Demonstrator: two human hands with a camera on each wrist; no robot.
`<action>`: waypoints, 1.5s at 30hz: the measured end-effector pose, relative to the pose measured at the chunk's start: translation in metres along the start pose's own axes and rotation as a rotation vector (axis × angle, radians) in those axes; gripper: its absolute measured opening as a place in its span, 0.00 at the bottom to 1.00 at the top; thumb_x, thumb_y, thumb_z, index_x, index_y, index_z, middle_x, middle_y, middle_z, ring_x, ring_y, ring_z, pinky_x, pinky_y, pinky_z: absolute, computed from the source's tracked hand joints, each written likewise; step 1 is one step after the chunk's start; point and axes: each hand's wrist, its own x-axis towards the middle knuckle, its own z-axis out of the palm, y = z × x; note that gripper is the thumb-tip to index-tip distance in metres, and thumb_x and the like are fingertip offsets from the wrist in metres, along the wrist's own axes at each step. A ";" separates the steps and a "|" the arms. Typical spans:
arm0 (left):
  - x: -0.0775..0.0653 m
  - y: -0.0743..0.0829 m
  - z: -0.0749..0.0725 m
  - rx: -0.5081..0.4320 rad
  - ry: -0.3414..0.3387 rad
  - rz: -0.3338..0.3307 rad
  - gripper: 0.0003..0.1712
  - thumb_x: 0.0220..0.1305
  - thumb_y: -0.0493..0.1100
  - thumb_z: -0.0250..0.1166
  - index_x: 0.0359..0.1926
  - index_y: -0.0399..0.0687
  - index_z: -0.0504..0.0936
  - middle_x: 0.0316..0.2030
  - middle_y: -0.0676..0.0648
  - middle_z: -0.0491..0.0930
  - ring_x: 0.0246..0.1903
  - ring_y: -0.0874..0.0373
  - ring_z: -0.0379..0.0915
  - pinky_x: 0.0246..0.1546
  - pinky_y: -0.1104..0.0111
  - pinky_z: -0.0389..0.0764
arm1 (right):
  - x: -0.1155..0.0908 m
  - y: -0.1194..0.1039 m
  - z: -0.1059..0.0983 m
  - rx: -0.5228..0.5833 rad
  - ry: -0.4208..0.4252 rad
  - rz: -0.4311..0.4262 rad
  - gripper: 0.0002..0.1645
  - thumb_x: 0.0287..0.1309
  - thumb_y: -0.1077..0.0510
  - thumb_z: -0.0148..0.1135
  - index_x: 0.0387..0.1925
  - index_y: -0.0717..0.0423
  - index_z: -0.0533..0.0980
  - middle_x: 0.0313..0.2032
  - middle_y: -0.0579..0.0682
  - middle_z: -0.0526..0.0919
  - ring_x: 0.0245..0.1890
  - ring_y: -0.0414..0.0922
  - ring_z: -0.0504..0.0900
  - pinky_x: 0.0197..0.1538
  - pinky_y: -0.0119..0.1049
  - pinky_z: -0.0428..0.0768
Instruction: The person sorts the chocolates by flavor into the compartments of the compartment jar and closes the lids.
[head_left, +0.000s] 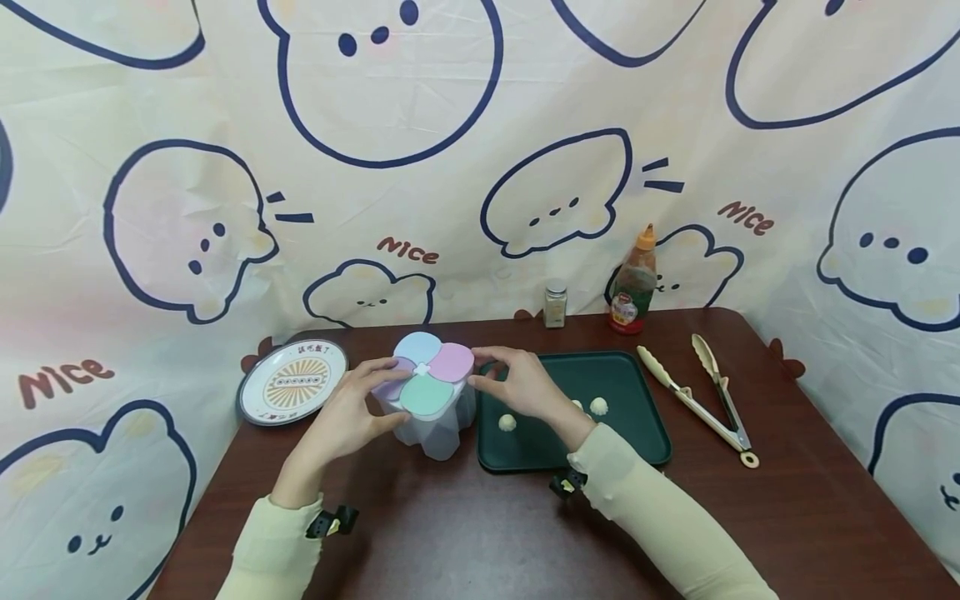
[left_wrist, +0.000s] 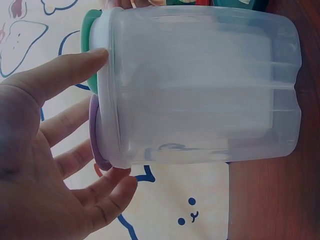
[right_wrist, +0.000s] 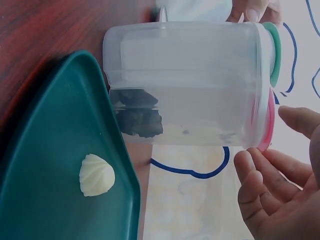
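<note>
A translucent storage container [head_left: 438,433] stands upright on the table, with a petal-shaped lid in blue, pink, purple and green. My left hand [head_left: 345,408] holds its lid, the thumb at the rim near the green flap [left_wrist: 90,45] and the fingers around the purple side. At the opposite side, my right hand [head_left: 525,383] has its thumb and fingertips at the edge of the pink flap [right_wrist: 270,122]. All the flaps look flat and closed. Dark, crinkled pieces [right_wrist: 137,115] lie at the bottom of one compartment, seen through the wall in the right wrist view.
Right of the container is a dark green tray [head_left: 648,408] holding several small white swirled pieces [head_left: 507,422]. Tongs [head_left: 712,417] lie farther right. A small jar [head_left: 555,304] and an orange-capped squeeze bottle [head_left: 633,287] stand behind. A round plate [head_left: 255,400] sits at the left.
</note>
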 end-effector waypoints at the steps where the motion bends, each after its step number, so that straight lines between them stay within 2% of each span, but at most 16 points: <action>1: 0.000 0.000 0.000 -0.002 0.001 0.002 0.34 0.51 0.43 0.78 0.61 0.55 0.80 0.69 0.41 0.68 0.65 0.37 0.63 0.61 0.38 0.68 | 0.000 0.000 0.000 0.000 0.004 0.004 0.28 0.61 0.47 0.69 0.61 0.48 0.78 0.51 0.50 0.86 0.40 0.40 0.83 0.34 0.33 0.78; 8: 0.002 0.000 0.000 -0.010 -0.004 0.002 0.34 0.51 0.44 0.78 0.61 0.54 0.80 0.69 0.43 0.68 0.66 0.39 0.64 0.62 0.40 0.69 | -0.004 0.000 0.001 0.023 0.013 0.014 0.28 0.61 0.47 0.69 0.61 0.48 0.78 0.50 0.47 0.87 0.43 0.40 0.85 0.40 0.36 0.81; 14: 0.002 0.003 0.000 -0.008 0.001 0.015 0.30 0.50 0.46 0.79 0.57 0.55 0.83 0.65 0.43 0.72 0.62 0.42 0.65 0.58 0.45 0.69 | -0.004 -0.001 0.000 0.023 -0.020 0.020 0.32 0.60 0.47 0.69 0.65 0.47 0.75 0.54 0.46 0.85 0.46 0.41 0.85 0.49 0.44 0.82; 29: 0.002 0.007 0.001 -0.021 -0.012 -0.011 0.28 0.53 0.48 0.77 0.57 0.59 0.84 0.62 0.44 0.73 0.59 0.45 0.64 0.55 0.49 0.70 | 0.008 0.000 -0.003 -0.026 -0.069 0.003 0.32 0.64 0.49 0.66 0.68 0.50 0.72 0.55 0.50 0.84 0.49 0.45 0.85 0.40 0.34 0.80; 40: 0.002 0.005 0.005 -0.012 0.014 -0.028 0.28 0.52 0.48 0.78 0.56 0.59 0.84 0.60 0.45 0.74 0.58 0.46 0.64 0.56 0.47 0.71 | 0.013 -0.002 -0.002 -0.037 -0.091 0.021 0.33 0.65 0.48 0.64 0.69 0.48 0.70 0.55 0.49 0.84 0.49 0.45 0.83 0.39 0.33 0.80; 45: 0.002 0.005 0.005 -0.011 0.022 -0.034 0.29 0.51 0.49 0.79 0.56 0.59 0.84 0.60 0.45 0.74 0.58 0.46 0.65 0.56 0.47 0.72 | 0.010 0.001 -0.002 -0.016 -0.054 0.021 0.29 0.65 0.48 0.65 0.66 0.47 0.74 0.53 0.48 0.85 0.49 0.44 0.83 0.43 0.37 0.82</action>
